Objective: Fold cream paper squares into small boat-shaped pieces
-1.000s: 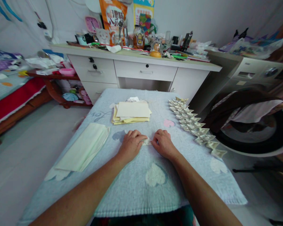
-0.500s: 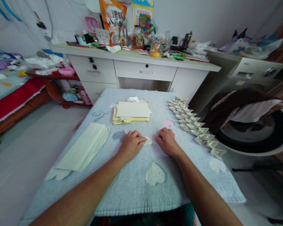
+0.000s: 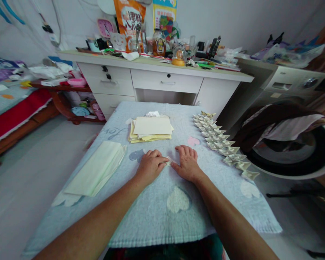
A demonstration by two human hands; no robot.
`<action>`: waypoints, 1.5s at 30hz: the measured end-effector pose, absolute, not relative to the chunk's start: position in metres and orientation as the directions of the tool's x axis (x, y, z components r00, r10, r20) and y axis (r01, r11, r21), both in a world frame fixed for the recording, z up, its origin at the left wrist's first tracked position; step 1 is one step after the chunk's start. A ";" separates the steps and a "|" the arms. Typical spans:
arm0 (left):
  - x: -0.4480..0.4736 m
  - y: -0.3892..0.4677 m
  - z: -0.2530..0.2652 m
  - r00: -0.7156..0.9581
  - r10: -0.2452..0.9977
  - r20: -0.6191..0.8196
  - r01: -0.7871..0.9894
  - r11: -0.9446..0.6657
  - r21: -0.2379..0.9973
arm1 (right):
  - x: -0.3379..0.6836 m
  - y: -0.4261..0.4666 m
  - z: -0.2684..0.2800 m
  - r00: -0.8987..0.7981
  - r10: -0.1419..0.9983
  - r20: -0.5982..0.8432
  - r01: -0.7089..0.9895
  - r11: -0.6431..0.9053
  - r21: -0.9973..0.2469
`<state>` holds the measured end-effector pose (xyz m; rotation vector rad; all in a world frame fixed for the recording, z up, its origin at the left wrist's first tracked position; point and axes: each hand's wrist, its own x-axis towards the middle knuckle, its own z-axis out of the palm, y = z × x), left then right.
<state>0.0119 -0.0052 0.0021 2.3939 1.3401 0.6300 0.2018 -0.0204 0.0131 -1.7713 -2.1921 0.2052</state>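
Note:
A small folded piece of paper (image 3: 168,163) lies on the cloth-covered table between my hands, mostly hidden by fingers. My left hand (image 3: 151,165) has its fingers closed on the paper's left side, thumb and forefinger at its edge. Palm down on the cloth, my right hand (image 3: 187,163) has its fingers spread, and its thumb reaches the paper's right end. Beyond the hands sits a stack of cream and yellow paper sheets (image 3: 153,126). To the left lies a bundle of pale green paper (image 3: 97,169). Several folded paper pieces (image 3: 219,141) stand in a row along the right.
A pale blue patterned cloth (image 3: 151,220) covers the table. Behind it stands a white desk (image 3: 168,80) crowded with a jar (image 3: 159,43), an orange bag (image 3: 130,21) and other items. A washing machine (image 3: 295,83) with dark clothes in its door stands right, a bed (image 3: 16,108) left.
My right hand has opened from a curled shape, spreading its fingers and shifting slightly left so its thumb meets the folded paper. My left hand has barely moved.

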 end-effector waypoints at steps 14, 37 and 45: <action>0.012 -0.004 0.003 0.460 0.864 0.203 0.717 -0.497 0.489 | 0.225 -0.020 0.024 -0.194 0.979 0.058 0.866 0.198 -0.459; 0.004 -0.014 0.007 0.277 0.949 0.151 0.880 -0.313 0.358 | 0.177 -0.020 0.018 -0.339 0.933 0.123 0.875 0.361 -0.322; -0.004 -0.013 0.012 0.262 0.962 0.079 0.894 -0.273 0.356 | 0.174 -0.020 0.017 -0.340 0.935 0.099 0.897 0.354 -0.265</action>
